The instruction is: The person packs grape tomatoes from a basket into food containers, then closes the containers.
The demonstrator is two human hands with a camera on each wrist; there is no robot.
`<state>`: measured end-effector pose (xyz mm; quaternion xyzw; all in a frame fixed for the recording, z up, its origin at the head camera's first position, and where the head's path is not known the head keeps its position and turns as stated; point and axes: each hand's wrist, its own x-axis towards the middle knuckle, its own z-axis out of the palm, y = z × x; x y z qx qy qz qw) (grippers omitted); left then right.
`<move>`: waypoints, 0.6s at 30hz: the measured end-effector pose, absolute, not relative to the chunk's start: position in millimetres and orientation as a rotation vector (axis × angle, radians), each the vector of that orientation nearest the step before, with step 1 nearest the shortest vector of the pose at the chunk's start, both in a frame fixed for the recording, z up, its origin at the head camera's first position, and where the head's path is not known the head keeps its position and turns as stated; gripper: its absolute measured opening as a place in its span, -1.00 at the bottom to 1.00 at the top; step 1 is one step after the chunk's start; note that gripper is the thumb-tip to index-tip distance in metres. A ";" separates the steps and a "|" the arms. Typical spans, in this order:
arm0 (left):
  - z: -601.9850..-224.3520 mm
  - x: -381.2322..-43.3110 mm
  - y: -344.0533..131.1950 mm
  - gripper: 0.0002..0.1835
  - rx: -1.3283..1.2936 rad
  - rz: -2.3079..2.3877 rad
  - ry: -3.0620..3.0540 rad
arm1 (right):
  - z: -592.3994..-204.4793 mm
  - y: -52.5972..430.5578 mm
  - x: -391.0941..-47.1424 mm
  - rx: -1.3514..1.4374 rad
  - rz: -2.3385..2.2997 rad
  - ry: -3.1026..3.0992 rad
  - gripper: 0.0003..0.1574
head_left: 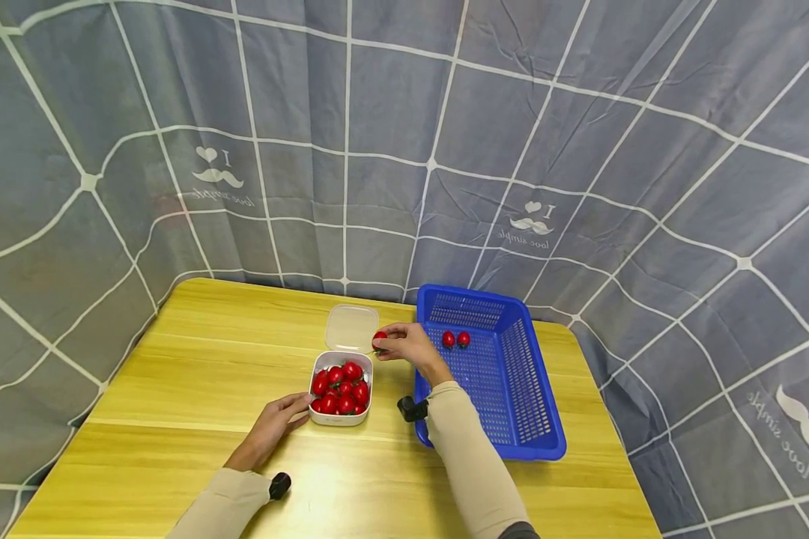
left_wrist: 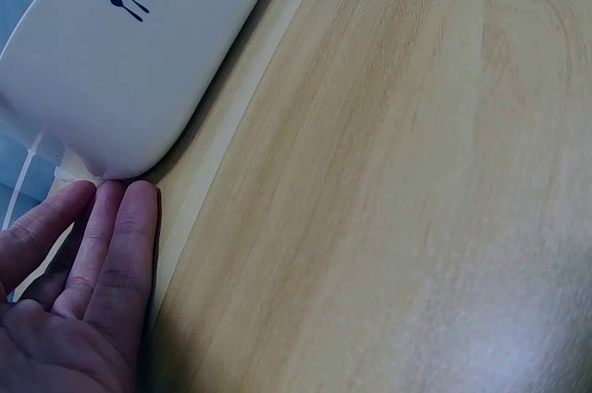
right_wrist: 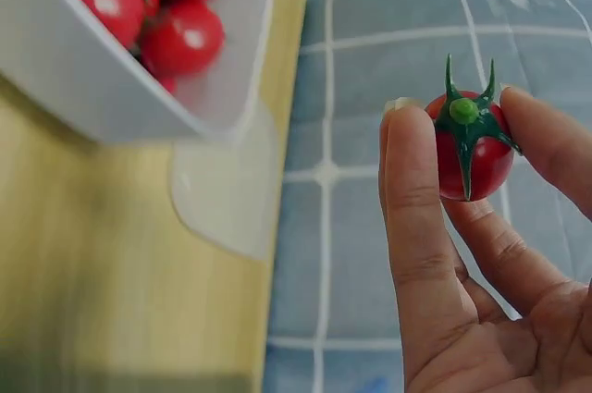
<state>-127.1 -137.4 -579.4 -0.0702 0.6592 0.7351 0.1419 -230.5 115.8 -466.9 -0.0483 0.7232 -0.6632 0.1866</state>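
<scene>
A white square container (head_left: pixel 340 421) filled with several red cherry tomatoes (head_left: pixel 345 404) stands on the table. My left hand (head_left: pixel 273 423) rests at its left side, fingers fairly straight, with fingertips right at the container's wall (left_wrist: pixel 120 88) in the left wrist view. My right hand (head_left: pixel 407 346) pinches one cherry tomato (right_wrist: pixel 474 148) between thumb and fingers, its green leafy cap showing in the right wrist view. That hand is above the table, just beyond the container's back right corner and left of the blue basket (head_left: pixel 542 389).
Two more cherry tomatoes (head_left: pixel 455 339) lie in the blue basket toward its back. A translucent lid (head_left: pixel 352 326) lies behind the container. The wooden table (head_left: pixel 195 359) ends at a grey curtain (head_left: pixel 391 180) with white lines.
</scene>
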 end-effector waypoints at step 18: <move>-577.8 -127.2 -137.1 -0.39 -0.203 2.114 1.902 | -500.2 48.6 -222.2 -0.063 -1.833 2.006 -0.77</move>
